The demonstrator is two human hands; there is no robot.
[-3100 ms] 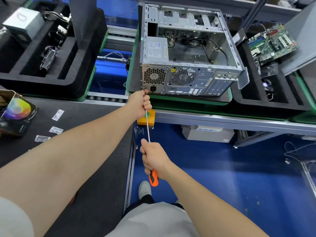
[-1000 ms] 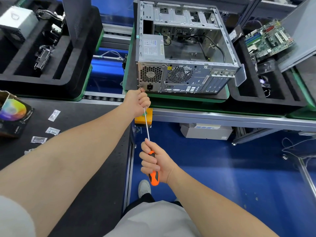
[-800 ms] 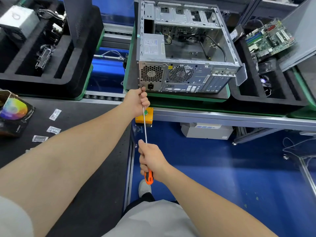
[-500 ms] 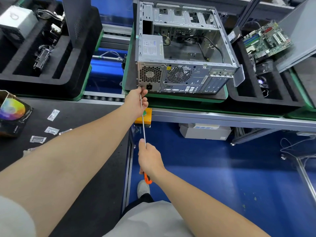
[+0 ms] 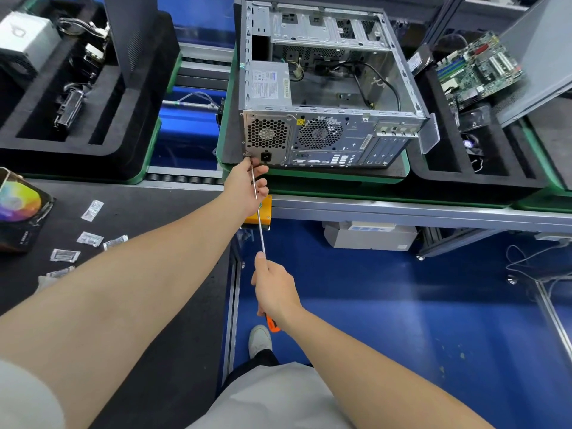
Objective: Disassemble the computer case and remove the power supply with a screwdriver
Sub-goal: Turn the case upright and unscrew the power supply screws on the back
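2 bare arms reach from the bottom of the frame toward an open computer case (image 5: 356,140) in the upper middle. The case lies on its side on a black pad in a green tray (image 5: 340,178). Its back panel, with 2 fan grilles, faces the person, and its upper side is uncovered. The power supply (image 5: 270,85) sits inside the case at the left end as seen in the frame. It is a grey box with a white label, right behind the left grille and the power socket. Loose black cables lie on the bottom of the case to the right of it.

A long screwdriver (image 5: 259,224) runs from the centre of the frame up to the lower left corner of the back panel, where its tip meets the panel beside the socket. The left grip (image 5: 247,187) is closed around the metal shaft just below the tip, thumb and fingers pinching it. The right grip (image 5: 274,289) is wrapped around the orange handle, of which only the end shows below the palm.

In the upper right, a green circuit board (image 5: 476,72) leans in a black foam tray (image 5: 464,178), beside a grey metal panel (image 5: 544,51). In the upper left, another black foam tray (image 5: 93,151) holds metal parts and an upright dark panel (image 5: 133,35). On the dark worktop (image 5: 154,212) at the left lie several small clear packets (image 5: 89,238) and a box with a colour wheel (image 5: 18,209). A blue floor (image 5: 402,320) fills the lower right.
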